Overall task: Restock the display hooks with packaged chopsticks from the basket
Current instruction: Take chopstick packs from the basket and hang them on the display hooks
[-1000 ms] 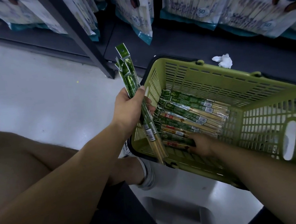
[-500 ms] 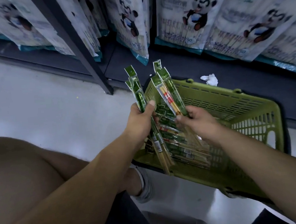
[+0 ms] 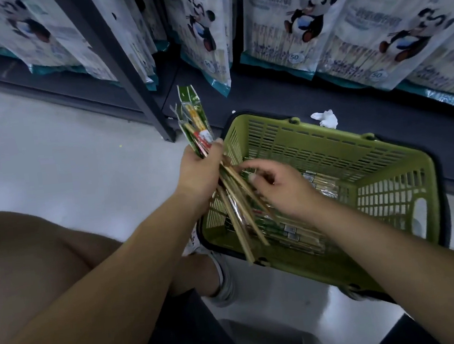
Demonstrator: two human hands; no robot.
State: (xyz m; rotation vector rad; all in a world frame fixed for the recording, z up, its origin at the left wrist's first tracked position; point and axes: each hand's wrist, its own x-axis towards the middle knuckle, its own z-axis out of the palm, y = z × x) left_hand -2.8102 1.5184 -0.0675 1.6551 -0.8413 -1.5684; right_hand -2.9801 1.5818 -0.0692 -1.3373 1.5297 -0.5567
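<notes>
From the head view, the left hand [image 3: 200, 169] has its fingers wrapped tight round a bunch of chopstick packs [image 3: 195, 124], header ends up, likely gathered for hanging. The right hand [image 3: 283, 188] hovers at their lower ends with fingers loosely curled; I cannot tell whether it pinches one. More packs [image 3: 291, 232] lie in the green basket [image 3: 329, 144] on the floor.

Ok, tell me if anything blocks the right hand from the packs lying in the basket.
Nothing visible does. The right hand hovers over the packs in the basket; the bundle the left hand grips hangs just left of it.
</notes>
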